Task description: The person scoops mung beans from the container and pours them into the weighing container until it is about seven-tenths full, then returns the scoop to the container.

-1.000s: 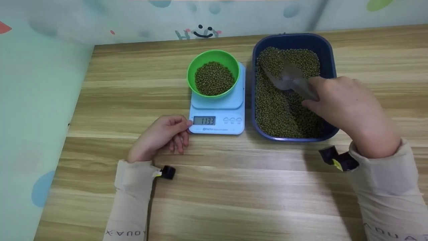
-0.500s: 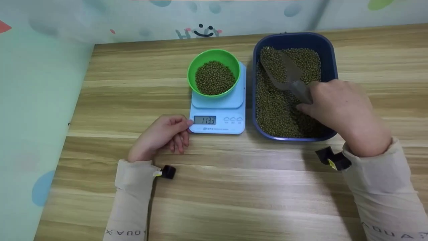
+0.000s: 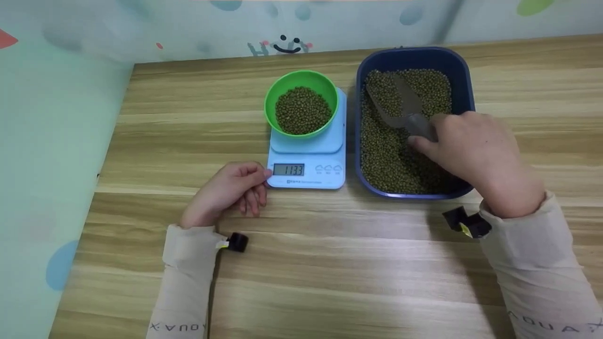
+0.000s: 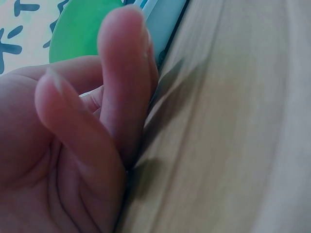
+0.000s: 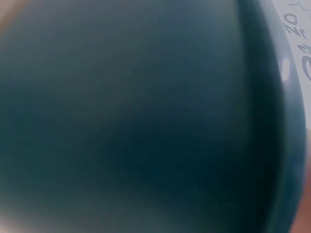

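Note:
In the head view my right hand [image 3: 480, 146] grips the handle of a translucent scoop [image 3: 409, 101]. The scoop's blade lies among small green-brown beans [image 3: 386, 165] in a dark blue tub [image 3: 464, 61], with beans inside the blade. My left hand [image 3: 231, 190] rests on the table, its fingers loosely bent and its thumb touching the left edge of a light blue kitchen scale [image 3: 325, 172]. On the scale's platform sits a green bowl [image 3: 301, 77] part filled with beans; the display reads 113.3. The left wrist view shows relaxed fingers [image 4: 126, 73] beside the scale.
The wooden table [image 3: 330, 263] meets a pale patterned wall [image 3: 198, 28] at the back and another at the left. The tub's dark outer wall [image 5: 146, 121] fills most of the right wrist view. Scale and tub stand side by side with a narrow gap.
My right hand has shifted left over the tub, and the scoop's handle has swung with it, the blade pointing more toward the back. The left hand, bowl and reading are unchanged.

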A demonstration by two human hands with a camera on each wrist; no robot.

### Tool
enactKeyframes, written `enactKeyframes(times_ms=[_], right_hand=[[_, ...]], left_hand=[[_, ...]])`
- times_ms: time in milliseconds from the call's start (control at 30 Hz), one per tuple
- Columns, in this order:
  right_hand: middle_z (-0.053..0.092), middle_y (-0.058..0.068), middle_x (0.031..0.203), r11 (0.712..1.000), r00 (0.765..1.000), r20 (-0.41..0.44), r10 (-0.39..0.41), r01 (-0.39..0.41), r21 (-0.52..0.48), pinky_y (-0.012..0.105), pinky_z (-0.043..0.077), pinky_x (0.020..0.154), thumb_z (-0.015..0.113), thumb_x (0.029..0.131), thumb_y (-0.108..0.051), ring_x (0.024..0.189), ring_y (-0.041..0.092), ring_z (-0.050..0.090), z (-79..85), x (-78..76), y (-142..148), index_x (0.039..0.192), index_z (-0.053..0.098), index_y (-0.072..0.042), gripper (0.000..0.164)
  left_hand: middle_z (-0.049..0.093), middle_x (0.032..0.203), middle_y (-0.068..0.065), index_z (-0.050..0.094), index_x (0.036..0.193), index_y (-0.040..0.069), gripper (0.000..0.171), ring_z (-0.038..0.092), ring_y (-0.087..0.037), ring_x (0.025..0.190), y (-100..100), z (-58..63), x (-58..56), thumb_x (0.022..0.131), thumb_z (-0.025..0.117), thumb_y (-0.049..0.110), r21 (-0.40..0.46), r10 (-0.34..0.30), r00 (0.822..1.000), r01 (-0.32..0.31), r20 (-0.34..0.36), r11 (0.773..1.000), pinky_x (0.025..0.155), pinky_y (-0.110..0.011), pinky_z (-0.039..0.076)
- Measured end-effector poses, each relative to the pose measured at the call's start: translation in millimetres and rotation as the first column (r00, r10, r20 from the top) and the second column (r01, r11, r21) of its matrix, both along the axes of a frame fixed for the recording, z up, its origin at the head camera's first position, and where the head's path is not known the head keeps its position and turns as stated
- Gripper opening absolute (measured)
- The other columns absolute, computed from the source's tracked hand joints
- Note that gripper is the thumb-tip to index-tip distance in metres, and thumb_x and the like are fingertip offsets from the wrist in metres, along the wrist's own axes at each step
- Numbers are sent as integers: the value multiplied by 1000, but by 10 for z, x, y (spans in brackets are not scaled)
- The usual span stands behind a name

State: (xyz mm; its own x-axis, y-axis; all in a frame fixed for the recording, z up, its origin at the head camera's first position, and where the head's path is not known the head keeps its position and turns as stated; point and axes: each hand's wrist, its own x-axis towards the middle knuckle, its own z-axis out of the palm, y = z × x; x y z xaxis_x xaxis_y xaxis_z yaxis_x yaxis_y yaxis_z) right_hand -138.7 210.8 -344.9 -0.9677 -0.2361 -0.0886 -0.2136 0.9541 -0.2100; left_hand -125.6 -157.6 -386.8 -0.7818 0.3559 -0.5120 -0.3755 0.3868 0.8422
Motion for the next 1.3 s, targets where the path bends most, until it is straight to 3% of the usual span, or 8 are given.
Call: enactKeyframes(times_ms=[233,533,900,1300], right_hand=[[48,11,57,1000,1000,-6,15,-15,3,42,33,40,57,83,-44,50,29,46,-18,2,-15,67,50,-6,43],[49,13,58,994,994,-24,103,-102,48,47,35,42,58,84,-31,50,31,49,-30,11,-13,73,49,0,34],[48,11,58,995,995,18,94,-95,22,44,34,42,51,88,-38,49,28,47,98,41,46,77,49,-1,38],[48,12,60,999,999,17,34,-34,16,42,34,41,46,88,-47,50,29,47,271,131,148,77,47,-4,45]], left_hand=[[60,66,-16,54,83,-6,36,57,-19,46,0,0,0,92,51,28,-5,-10,1000,10,-10,1000,35,-22,38],[61,67,-17,53,83,-8,36,58,-20,46,8,8,-6,93,50,27,-3,-32,999,32,-39,999,35,-22,38],[61,69,-17,53,86,-6,36,58,-20,47,-30,8,-2,93,49,29,-11,-34,999,34,-25,999,36,-22,39],[61,69,-16,54,86,-3,41,58,-21,46,-98,-220,-59,89,53,38,-5,-19,999,19,-33,1000,34,-23,38]])
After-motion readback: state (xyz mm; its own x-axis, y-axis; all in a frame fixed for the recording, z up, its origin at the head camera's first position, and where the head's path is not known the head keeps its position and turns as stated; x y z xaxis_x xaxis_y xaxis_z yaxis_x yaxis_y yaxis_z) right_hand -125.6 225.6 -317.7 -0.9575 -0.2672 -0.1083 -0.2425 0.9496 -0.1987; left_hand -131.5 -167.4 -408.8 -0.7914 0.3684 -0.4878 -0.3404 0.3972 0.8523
